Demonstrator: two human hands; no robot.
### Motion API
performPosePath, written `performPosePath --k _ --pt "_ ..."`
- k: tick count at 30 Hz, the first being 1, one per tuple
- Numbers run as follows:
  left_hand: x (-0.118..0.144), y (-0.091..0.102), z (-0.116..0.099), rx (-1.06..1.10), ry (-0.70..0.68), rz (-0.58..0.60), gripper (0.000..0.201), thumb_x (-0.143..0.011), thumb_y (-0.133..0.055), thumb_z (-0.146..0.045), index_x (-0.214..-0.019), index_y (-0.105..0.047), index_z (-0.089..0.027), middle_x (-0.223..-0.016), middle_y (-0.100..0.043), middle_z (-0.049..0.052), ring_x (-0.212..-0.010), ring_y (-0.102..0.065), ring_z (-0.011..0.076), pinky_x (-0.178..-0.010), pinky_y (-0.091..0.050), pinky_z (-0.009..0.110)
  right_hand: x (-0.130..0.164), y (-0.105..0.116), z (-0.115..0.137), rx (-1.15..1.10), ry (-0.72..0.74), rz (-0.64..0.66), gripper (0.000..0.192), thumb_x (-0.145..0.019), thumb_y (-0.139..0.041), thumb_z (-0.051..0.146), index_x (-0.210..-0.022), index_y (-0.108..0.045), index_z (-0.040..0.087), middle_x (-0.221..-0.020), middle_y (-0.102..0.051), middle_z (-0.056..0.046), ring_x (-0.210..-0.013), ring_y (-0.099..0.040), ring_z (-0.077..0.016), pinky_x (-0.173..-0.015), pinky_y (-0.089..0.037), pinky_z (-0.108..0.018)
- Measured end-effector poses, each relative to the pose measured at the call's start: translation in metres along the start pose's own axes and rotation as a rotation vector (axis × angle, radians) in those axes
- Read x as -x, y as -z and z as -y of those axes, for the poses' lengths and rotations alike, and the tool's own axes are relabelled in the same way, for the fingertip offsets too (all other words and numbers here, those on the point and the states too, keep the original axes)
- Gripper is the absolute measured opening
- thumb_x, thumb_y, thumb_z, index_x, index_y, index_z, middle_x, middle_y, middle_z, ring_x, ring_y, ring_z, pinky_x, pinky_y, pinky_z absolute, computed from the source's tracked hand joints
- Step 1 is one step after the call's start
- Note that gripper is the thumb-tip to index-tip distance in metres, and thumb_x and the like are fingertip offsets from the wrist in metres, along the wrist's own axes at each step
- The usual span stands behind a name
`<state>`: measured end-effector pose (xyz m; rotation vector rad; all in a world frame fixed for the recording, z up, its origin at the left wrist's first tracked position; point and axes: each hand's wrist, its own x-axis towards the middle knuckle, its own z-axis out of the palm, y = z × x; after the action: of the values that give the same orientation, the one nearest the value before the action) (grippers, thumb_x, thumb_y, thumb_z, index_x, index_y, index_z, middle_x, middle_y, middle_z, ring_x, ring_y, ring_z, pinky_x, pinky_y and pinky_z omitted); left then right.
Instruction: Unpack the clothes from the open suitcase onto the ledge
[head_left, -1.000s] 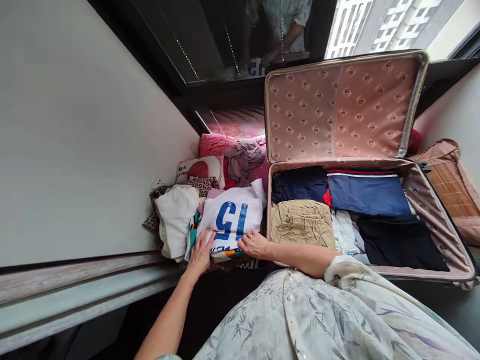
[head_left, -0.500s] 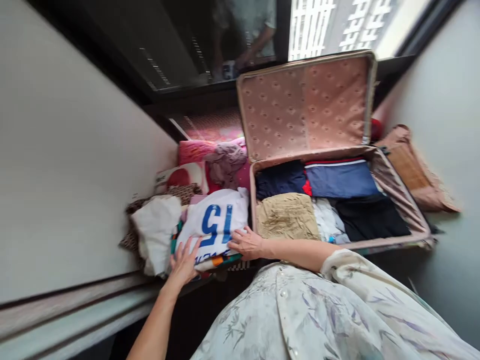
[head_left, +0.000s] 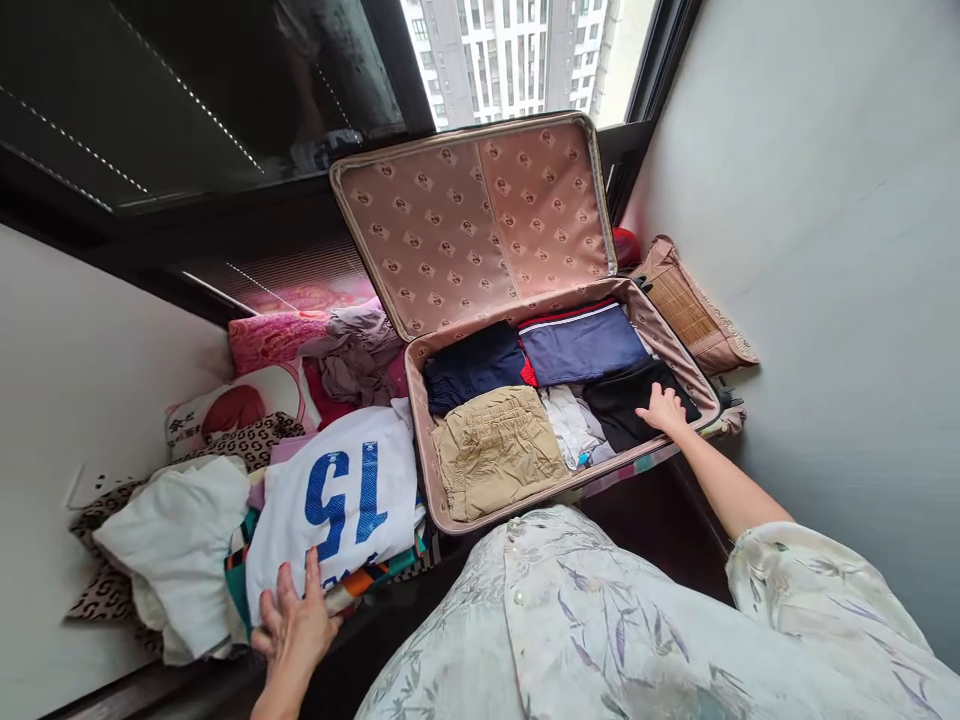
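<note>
Already half filled, the suitcase [head_left: 679, 375] was touched by the flat right hand [head_left: 663, 409]; the numbered shirt [head_left: 337, 500] lay unpacked under the spread left hand [head_left: 294, 625].

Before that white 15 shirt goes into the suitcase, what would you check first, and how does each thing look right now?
1. Suitcase lid open: ok.
2. Left hand on the white 15 shirt: ok, resting on its near edge.
3. Firm grip on the shirt: cannot tell.
4. Right hand free: not ok, it rests on the black garment inside.
5. Bare floor left in the case: not ok, folded clothes such as the khaki shorts cover it.
6. Shirt folded: ok.
</note>
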<state>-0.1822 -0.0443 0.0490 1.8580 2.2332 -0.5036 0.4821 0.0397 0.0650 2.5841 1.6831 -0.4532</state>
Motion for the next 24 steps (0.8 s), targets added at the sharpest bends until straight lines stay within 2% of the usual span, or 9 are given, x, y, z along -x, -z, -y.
performPosePath --k 3,5,8,10,13,16,19,22,24 --pt "-0.001 0.010 -0.006 -0.054 -0.020 0.019 0.117 -0.073 -0.077 -0.031 -0.169 -0.009 -0.022 -0.169 -0.018 0.026 -0.153 -0.023 0.0515 -0.110 -0.037 0.066 -0.020 -0.010 -0.044 0.064 -0.080 -0.013 0.075 -0.090 -0.069 0.030 -0.157 -0.038 0.017 -0.154 -0.042 -0.026 -0.131 -0.051 -0.0362 -0.102 -0.048 -0.053" --pt "-0.001 0.021 -0.013 -0.082 -0.009 0.006 0.109 -0.077 -0.072 -0.029 -0.168 -0.015 -0.020 -0.169 -0.019 0.025 -0.152 -0.024 0.0512 -0.110 -0.037 0.067 -0.037 -0.020 -0.057 0.147 -0.008 -0.042 0.089 -0.084 -0.070 0.022 -0.162 -0.028 0.022 -0.161 -0.033 -0.024 -0.140 -0.040 -0.0388 -0.105 -0.043 -0.052" --pt "-0.001 0.035 -0.032 -0.060 0.021 -0.054 0.097 -0.082 -0.066 -0.031 -0.167 -0.020 -0.021 -0.169 -0.021 0.024 -0.151 -0.028 0.0500 -0.110 -0.038 0.066 -0.056 -0.035 -0.061 0.214 0.156 -0.061 0.096 -0.079 -0.069 0.016 -0.163 -0.022 0.023 -0.155 -0.045 -0.020 -0.144 -0.032 -0.0366 -0.108 -0.035 -0.050" --pt "-0.001 0.042 -0.049 -0.007 0.008 -0.103 0.094 -0.084 -0.065 -0.033 -0.167 -0.021 -0.025 -0.168 -0.024 0.022 -0.150 -0.030 0.0486 -0.112 -0.037 0.065 -0.061 -0.040 -0.060 0.216 0.195 -0.028 0.090 -0.080 -0.066 0.015 -0.160 -0.027 0.015 -0.141 -0.056 -0.023 -0.137 -0.039 -0.0358 -0.108 -0.031 -0.050" --pt "0.001 0.048 -0.078 0.106 -0.044 -0.198 0.088 -0.085 -0.062 -0.037 -0.165 -0.026 -0.032 -0.166 -0.029 0.015 -0.148 -0.035 0.0476 -0.114 -0.037 0.063 -0.061 -0.039 -0.063 0.210 0.261 0.054 0.057 -0.082 -0.062 0.015 -0.138 -0.054 0.008 -0.123 -0.065 -0.026 -0.125 -0.049 -0.0345 -0.107 -0.028 -0.049" --pt "0.007 0.052 -0.110 0.243 -0.141 -0.290 0.077 -0.085 -0.057 -0.038 -0.159 -0.038 -0.031 -0.164 -0.031 0.012 -0.148 -0.036 0.0456 -0.118 -0.037 0.059 -0.060 -0.026 -0.069 0.213 0.363 0.148 0.020 -0.080 -0.066 0.014 -0.099 -0.069 0.014 -0.103 -0.071 -0.020 -0.111 -0.058 -0.0305 -0.103 -0.031 -0.044" --pt "0.017 0.059 -0.150 0.405 -0.278 -0.294 0.062 -0.086 -0.052 -0.036 -0.147 -0.054 -0.025 -0.157 -0.039 0.015 -0.147 -0.041 0.0399 -0.122 -0.036 0.052 -0.061 0.000 -0.073 0.210 0.440 0.214 0.007 -0.075 -0.072 0.018 -0.079 -0.066 0.019 -0.088 -0.070 -0.012 -0.096 -0.063 -0.0266 -0.094 -0.036 -0.040" --pt "0.024 0.072 -0.201 0.595 -0.422 -0.133 0.054 -0.089 -0.055 -0.040 -0.141 -0.060 -0.026 -0.153 -0.047 0.012 -0.144 -0.047 0.0349 -0.122 -0.039 0.050 -0.053 0.036 -0.064 0.065 0.460 0.216 0.012 -0.076 -0.072 0.026 -0.073 -0.062 0.021 -0.075 -0.065 -0.006 -0.076 -0.061 -0.0210 -0.080 -0.040 -0.036" --pt "0.023 0.081 -0.239 0.709 -0.553 -0.026 0.065 -0.087 -0.065 -0.045 -0.148 -0.054 -0.024 -0.157 -0.045 0.013 -0.147 -0.044 0.0342 -0.124 -0.038 0.051 -0.039 0.064 -0.046 -0.154 0.499 0.229 0.009 -0.077 -0.069 0.030 -0.075 -0.064 0.023 -0.069 -0.062 -0.003 -0.066 -0.056 -0.0177 -0.072 -0.041 -0.033"
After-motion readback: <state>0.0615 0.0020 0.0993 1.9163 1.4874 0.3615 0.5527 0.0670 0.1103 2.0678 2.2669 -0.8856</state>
